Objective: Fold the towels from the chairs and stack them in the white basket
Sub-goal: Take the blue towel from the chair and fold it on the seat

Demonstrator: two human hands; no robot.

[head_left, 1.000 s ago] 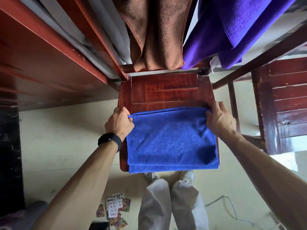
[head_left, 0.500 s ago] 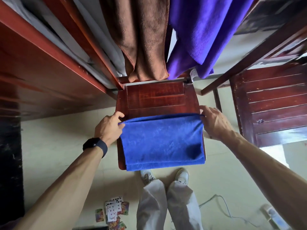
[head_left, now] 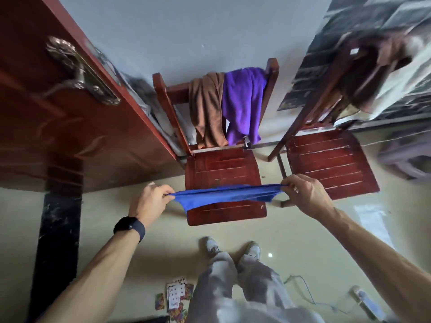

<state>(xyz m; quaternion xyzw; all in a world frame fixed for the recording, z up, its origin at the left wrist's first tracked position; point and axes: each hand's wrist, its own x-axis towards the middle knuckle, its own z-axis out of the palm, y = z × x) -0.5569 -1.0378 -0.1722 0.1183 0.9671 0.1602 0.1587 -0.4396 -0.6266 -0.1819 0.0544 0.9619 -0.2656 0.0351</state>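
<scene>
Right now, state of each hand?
Left hand: closed, pinching the left end of the blue towel.
Right hand: closed, pinching the towel's right end, which is stretched above the chair seat.

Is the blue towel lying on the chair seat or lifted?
Lifted: the blue towel hangs stretched between left hand and right hand, above the seat.

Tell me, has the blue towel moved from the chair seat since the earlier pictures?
Yes. The blue towel lay flat on the chair seat; now both hands hold it lifted above the seat's front part, stretched between them.
</scene>
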